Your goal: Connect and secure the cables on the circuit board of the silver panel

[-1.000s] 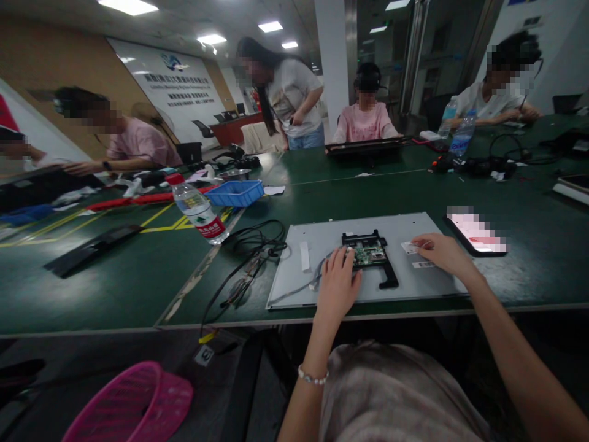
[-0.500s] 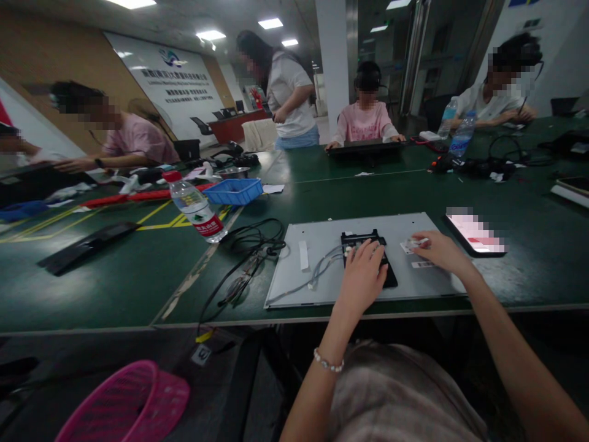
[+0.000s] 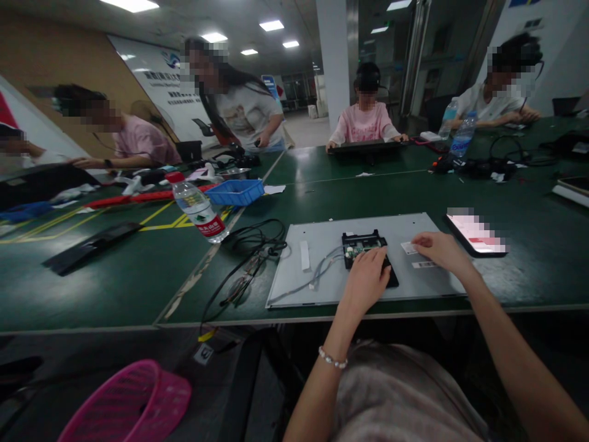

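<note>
Circuit board (image 3: pixel 353 252) sits in a black bracket (image 3: pixel 392 280) mid-panel (image 3: pixel 329 236), near side of the green table (image 3: pixel 317 191). I've got the left hand (image 3: pixel 365 275) over its right end, thumb apart; right hand (image 3: pixel 437 252) bunched at a white label (image 3: pixel 407 248). Can't tell if either's gripping, tbh.

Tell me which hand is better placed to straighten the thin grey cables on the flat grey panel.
Probably the left hand: it is over the black plastic frame, nearer the cables. The right hand is farther right.
</note>
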The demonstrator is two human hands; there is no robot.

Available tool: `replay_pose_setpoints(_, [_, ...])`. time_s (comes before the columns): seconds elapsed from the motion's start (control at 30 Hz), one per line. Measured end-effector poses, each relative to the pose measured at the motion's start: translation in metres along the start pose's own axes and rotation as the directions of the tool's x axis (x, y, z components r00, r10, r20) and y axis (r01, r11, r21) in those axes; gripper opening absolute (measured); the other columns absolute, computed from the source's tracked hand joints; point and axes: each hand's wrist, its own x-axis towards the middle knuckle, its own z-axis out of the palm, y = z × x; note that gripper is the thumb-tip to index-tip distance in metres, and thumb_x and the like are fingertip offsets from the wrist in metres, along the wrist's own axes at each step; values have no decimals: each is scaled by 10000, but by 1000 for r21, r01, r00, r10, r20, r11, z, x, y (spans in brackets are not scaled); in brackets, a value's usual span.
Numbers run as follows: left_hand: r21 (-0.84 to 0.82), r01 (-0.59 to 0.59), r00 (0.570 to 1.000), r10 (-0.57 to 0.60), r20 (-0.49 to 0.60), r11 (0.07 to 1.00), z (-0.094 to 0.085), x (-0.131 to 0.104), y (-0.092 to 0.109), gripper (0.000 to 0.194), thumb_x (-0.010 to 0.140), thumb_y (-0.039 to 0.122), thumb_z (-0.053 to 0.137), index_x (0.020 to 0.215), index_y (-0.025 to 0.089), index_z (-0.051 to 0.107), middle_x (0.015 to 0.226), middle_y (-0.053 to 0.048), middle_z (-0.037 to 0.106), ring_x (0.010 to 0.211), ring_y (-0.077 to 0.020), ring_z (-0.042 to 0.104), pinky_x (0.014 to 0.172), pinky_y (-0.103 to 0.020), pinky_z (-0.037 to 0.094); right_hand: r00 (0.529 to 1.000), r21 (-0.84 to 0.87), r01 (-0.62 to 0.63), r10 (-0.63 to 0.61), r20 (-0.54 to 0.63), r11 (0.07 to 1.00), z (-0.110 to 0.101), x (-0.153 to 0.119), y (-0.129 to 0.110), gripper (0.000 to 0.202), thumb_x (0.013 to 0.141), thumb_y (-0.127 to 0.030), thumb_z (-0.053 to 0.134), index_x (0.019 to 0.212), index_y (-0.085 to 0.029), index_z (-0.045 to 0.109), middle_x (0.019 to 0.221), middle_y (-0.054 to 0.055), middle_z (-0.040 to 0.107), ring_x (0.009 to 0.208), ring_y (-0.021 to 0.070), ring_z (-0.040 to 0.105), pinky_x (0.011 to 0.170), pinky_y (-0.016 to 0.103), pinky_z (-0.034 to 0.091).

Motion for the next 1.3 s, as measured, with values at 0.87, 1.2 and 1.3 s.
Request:
replay_pose_setpoints(0.87, [123, -42, 999, 45, -19, 991, 5, 0, 4, 297, 959, 242, 399, 1222, 163, 512, 1276, -105, 547, 1212, -206, 501, 1057, -370, 395, 974, 30, 223, -221, -40, 974, 42, -23, -43, 175, 797, -213, 553, 902, -183, 690, 956, 74, 674, 749, 175, 633, 776, 332, 488])
replay_pose_setpoints(1.2, [145, 193, 977, -177, -117, 970, -74, -39, -52, 356, 867, 100, 463, 1194, 198, 562, 1237, -62, 610, 1141, -202, 564, 1020, -356, 423, 940, 92, 296, -273, -204, 951, 42, -38, -45, 188, 879, -252, 498, 897, -203, 678, 971, 61, 669, 879, 205, 618, 770, 346, 489])
replay_pose_setpoints(1.3, [198, 285, 957, -270, -103, 938, -96, -60, -86, 321, 849, 154, 527, 1165, 184, 572, 1197, -69, 623, 1093, -214, 592, 972, -333, 447, 922, 71, 321, -294, -253, 945, 42, -42, -56, 183, 886, -240, 497, 918, -202, 673, 984, 64, 668, 927, 218, 610, 843, 378, 476])
